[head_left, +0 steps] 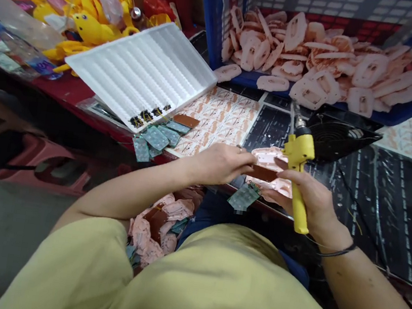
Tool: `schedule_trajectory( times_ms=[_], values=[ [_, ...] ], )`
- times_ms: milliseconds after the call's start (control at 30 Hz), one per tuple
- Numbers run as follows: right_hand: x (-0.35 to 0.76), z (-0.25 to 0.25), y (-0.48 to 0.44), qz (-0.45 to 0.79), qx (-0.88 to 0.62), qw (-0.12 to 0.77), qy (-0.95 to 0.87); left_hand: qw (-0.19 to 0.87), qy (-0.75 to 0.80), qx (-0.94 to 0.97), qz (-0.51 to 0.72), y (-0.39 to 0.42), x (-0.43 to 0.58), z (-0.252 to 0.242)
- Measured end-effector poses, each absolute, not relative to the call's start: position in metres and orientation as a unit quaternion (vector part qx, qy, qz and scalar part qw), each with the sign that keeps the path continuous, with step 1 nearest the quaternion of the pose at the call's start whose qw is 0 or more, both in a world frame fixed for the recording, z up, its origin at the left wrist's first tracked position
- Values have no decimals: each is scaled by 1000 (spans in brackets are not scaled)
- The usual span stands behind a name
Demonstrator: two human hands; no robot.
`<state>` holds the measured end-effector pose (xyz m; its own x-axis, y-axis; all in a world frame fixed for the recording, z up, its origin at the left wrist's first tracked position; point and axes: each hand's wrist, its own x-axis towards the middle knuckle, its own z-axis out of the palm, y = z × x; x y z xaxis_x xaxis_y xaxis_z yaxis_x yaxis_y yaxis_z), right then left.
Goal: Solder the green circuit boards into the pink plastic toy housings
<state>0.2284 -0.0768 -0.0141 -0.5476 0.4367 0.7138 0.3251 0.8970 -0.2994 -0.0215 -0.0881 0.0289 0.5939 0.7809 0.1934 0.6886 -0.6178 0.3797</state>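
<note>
My left hand [223, 163] pinches the left end of a flat brown circuit board [263, 173]. Under that board lies a pale pink plastic shell [265, 155], at the table's near edge. A green circuit board [244, 196] hangs beside the shell, joined by wires whose ends I cannot make out. My right hand [313, 197] is closed around the handle of a yellow soldering gun [300, 152], its metal tip pointing up and away. The right hand's fingertips also reach the brown board and the shell; whether they grip either is unclear.
A blue crate [214, 28] full of pink shells stands at the back, with a black fan [341, 135] in front. Left of centre, a white ridged tray [137, 68] holds small black wired parts, near several green boards [156, 138]. More shells [145, 228] lie below the table edge.
</note>
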Motion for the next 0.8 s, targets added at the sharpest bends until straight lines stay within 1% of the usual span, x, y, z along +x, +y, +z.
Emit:
schedule_trajectory(
  times_ms=[67, 200, 267, 300, 400, 500, 600, 733, 800],
  values=[
    [227, -12, -85, 73, -230, 453, -858, 195, 408, 864, 222, -92, -5, 27],
    [236, -11, -100, 64, -301, 521, -796, 430, 422, 716, 353, -89, -5, 14],
    [241, -12, -105, 65, -330, 537, -773, 523, 408, 655, 361, -89, -7, 6],
    [243, -13, -107, 65, -334, 543, -768, 550, 403, 638, 359, -89, -6, 3],
    [245, -15, -109, 61, -319, 548, -771, 558, 413, 604, 392, -95, 6, -1],
    [243, -16, -110, 53, -305, 542, -781, 531, 432, 545, 485, -99, 24, 3],
    [240, -14, -113, 43, -301, 544, -782, 555, 418, 456, 556, -99, 37, 9],
    [236, -15, -116, 31, -284, 545, -788, 633, 390, 370, 557, -100, 46, 13],
    [234, -17, -118, 30, -275, 546, -791, 652, 384, 356, 549, -101, 49, 14]
  ],
)
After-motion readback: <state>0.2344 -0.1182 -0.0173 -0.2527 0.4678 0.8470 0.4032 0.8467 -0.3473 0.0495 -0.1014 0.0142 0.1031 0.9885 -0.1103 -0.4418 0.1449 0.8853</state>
